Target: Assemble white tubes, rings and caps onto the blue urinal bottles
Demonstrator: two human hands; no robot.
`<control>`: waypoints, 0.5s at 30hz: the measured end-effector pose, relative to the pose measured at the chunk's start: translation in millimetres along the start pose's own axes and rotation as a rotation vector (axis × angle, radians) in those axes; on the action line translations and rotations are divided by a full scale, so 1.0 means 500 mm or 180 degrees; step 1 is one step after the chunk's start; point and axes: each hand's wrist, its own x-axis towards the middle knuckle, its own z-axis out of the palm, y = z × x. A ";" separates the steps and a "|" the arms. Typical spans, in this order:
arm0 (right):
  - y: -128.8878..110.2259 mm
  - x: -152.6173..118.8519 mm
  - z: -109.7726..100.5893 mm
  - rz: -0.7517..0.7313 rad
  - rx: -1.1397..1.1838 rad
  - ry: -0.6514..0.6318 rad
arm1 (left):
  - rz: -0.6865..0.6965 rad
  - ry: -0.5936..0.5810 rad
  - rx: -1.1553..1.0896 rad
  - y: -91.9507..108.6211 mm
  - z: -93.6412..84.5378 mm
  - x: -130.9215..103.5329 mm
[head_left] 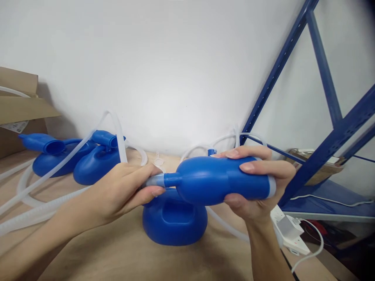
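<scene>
My right hand (260, 175) grips a blue plastic funnel-like piece (208, 180), held level, with a whitish rim at its wide right end. Its narrow neck points left and meets the clear end of a translucent hose (156, 180). My left hand (134, 187) pinches that hose end between thumb and fingers, close to the neck. Whether the neck sits inside the hose or only meets it, I cannot tell. Below and behind the piece, a blue plastic bottle (175, 228) with a recessed handle stands on the wooden tabletop (117, 253), its upper part hidden.
Two more blue bottles (96, 166) with funnel pieces stand at the left among white hoses (66, 164). A cardboard box (20, 105) is at the far left. On the right are a blue metal shelf frame (325, 156) and a white power strip (290, 230).
</scene>
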 end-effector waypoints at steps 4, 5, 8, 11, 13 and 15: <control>-0.012 -0.001 0.001 -0.0050 0.0047 -0.0166 | -0.0360 -0.0372 -0.0679 0.011 0.003 0.005; -0.014 -0.002 0.000 -0.0070 0.0011 -0.0207 | -0.0466 -0.0471 -0.0913 0.015 0.005 0.007; -0.016 -0.007 -0.008 -0.0196 -0.0046 -0.0317 | -0.1030 -0.0813 -0.1777 0.028 0.013 0.017; -0.011 -0.012 -0.016 -0.0357 0.0032 -0.0406 | -0.1811 -0.1385 -0.3014 0.041 0.027 0.022; -0.009 -0.014 -0.020 -0.0452 0.0058 -0.0453 | -0.2324 -0.1744 -0.3994 0.044 0.044 0.022; -0.009 -0.013 -0.025 -0.0500 0.0062 -0.0533 | -0.2804 -0.1961 -0.4739 0.044 0.063 0.021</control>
